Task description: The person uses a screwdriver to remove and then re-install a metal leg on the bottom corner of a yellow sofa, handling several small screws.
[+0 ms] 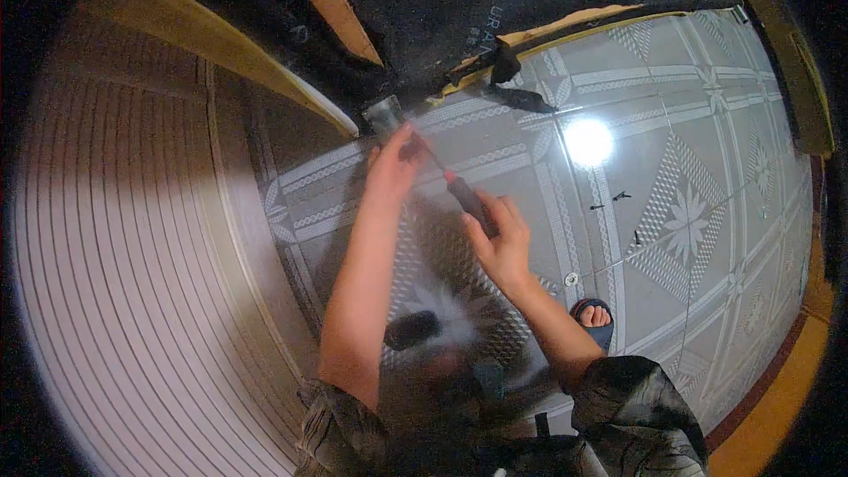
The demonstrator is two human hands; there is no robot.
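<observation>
while the right hand [505,249] grips a screwdriver [468,200], floor [632,177] stretches to wooden edging [574,21].

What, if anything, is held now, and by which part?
The right hand holds a screwdriver by its dark handle; whether the left hand grips anything can't be told.

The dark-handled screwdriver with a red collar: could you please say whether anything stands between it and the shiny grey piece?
Yes: in this view, the bare left hand lies between the screwdriver and the shiny grey piece; blur hides the tip.
</observation>
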